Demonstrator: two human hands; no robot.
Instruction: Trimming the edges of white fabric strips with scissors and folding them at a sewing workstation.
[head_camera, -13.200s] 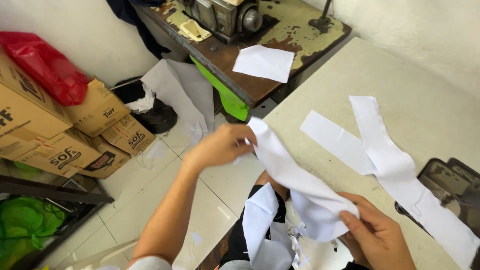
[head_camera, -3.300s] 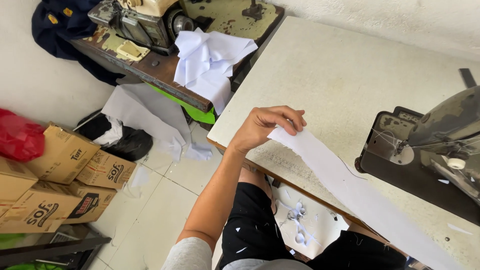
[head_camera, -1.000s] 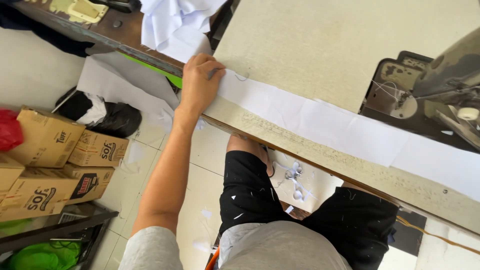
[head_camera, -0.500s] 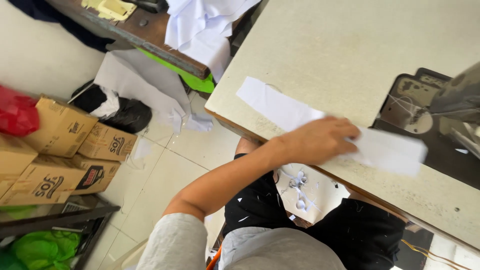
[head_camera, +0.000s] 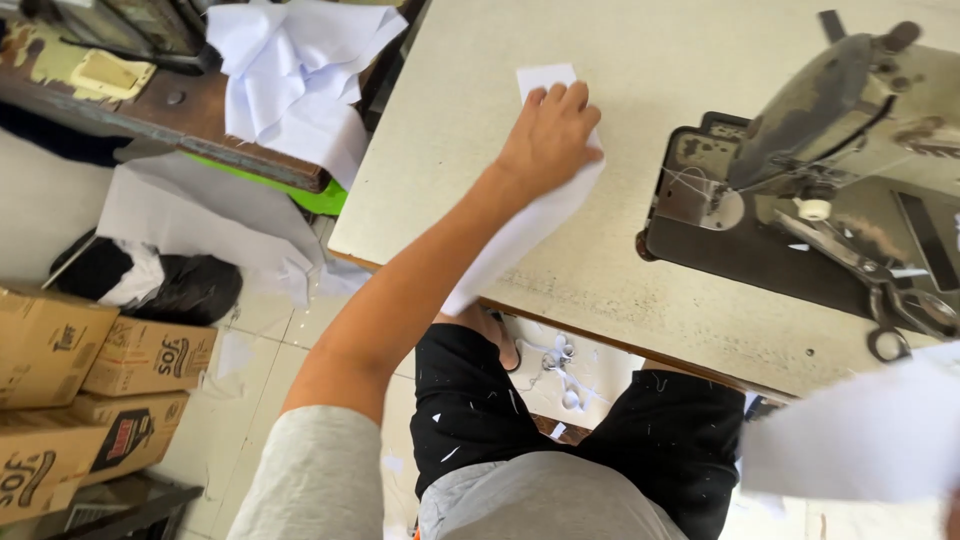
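Speckled beige and worn along its near edge, the sewing table (head_camera: 600, 290) fills most of the head view, with white floor tiles and stacked cardboard boxes (head_camera: 90, 390) well below and to the left. The left hand (head_camera: 548, 140) lies palm down on a long white fabric strip (head_camera: 520, 235), fingers (head_camera: 565, 100) stretched nearly flat and close together — pressing the cloth to the tabletop rather than pinching it. A squared end of the strip pokes out just beyond the fingertips, while the rest trails back under the wrist and forearm and hangs off the table edge toward the lap. As a judgement, the laying-out looks partly done: the far end sits flat and smooth, the near stretch is loose and not yet on the surface. The cloth looks thin, limp and matte, cut straight-sided. Well to the right of the fingers stands a grey metal sewing machine (head_camera: 830, 120), paint rubbed and dull, with scissors (head_camera: 905, 315) beside its base. A blurred white piece (head_camera: 850, 440) fills the lower right corner; the right hand is hardly in view, so its grip cannot be told. Beyond the fingers to the left, crumpled white fabric (head_camera: 290, 70) sits heaped on a wooden bench.
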